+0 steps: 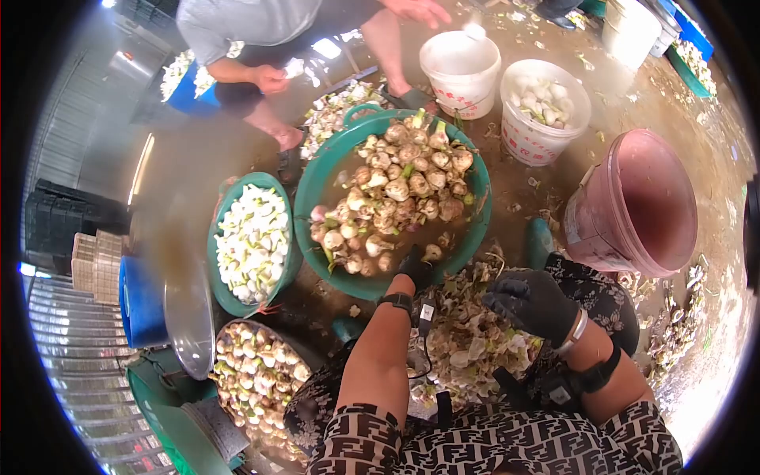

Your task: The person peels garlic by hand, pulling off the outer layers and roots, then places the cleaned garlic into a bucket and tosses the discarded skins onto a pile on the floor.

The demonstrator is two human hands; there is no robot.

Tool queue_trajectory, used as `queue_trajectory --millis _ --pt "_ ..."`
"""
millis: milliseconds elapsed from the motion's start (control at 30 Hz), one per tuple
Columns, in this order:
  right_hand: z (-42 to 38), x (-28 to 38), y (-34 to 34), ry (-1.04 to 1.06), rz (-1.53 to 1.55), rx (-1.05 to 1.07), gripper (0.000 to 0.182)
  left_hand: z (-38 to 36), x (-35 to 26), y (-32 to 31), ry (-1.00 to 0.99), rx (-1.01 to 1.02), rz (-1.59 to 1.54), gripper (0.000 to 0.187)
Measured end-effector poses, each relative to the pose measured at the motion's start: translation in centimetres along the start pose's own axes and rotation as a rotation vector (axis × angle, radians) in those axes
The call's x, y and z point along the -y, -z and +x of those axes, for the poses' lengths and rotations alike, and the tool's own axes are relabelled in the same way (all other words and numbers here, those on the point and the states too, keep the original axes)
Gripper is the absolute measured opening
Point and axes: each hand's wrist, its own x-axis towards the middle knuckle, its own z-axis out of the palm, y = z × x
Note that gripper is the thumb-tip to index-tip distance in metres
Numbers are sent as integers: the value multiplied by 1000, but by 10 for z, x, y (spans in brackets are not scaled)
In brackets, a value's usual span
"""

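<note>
In a black glove, my left hand (416, 267) reaches over the near rim of a green basin (317, 257). Its fingers look stretched out beside a single garlic bulb (432, 252); dark glove and murky water blur the detail. Brown, soil-stained garlic bulbs (404, 186) are heaped in the water of that basin. My right hand (532, 302), also gloved in black, is raised over a pile of garlic peelings (475, 336). Its fingers are curled closed, and whatever is inside them is hidden.
Peeled white garlic fills a green tub (214, 229) at left; more bulbs lie in a container (261, 372) below it. White buckets (459, 67) and a tilted pink bucket (582, 210) stand to the right. A co-worker's hand (271, 78) holds something white across the basin.
</note>
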Motion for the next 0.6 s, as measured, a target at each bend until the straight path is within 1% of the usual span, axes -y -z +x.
queue_trajectory --millis 67,100,167,200,233,267,300,333,367,400,433,467,500,533,567,600 --pt "6 8 2 -44 12 -37 24 58 71 -71 -170 56 261 43" --pt "8 8 2 -65 18 -73 24 35 33 -39 -51 81 119 42" --pt "9 1 3 -74 7 -88 25 -25 -66 46 192 77 -169 40" --pt "10 0 3 -63 -13 -100 27 -28 -60 48 192 76 -164 40" --pt "11 2 3 -56 -10 -104 27 -37 -53 51 -58 -92 -68 36" --pt "12 5 3 -36 -11 -98 31 -46 -48 53 -312 -257 31 32" --pt "10 8 3 -14 -20 -94 37 -65 -61 66 -323 -268 36 32" --pt "9 6 -3 1 -28 -109 37 -97 -91 89 -243 -230 -332 30" --pt "9 -2 -14 86 -50 -133 44 -127 -121 111 -168 -177 -694 29" --pt "8 -9 -24 170 -74 -158 52 -153 -143 124 -197 -181 -683 29" --pt "8 -13 -32 186 -81 -178 52 -180 -161 134 -251 -124 -878 28" --pt "8 -15 -42 238 8 -167 56 -205 -172 142 -298 -64 -1067 27" --pt "7 -16 -52 291 101 -149 60 -226 -181 146 -308 -75 -1051 27" --pt "7 -17 -57 273 95 -113 59 -245 -189 146 -448 -271 -786 26" --pt "3 -13 -62 297 94 -121 59 -257 -195 147 -581 -459 -510 26" --pt "-2 -9 -65 286 267 -76 60 -265 -199 149 -648 -555 -366 24"
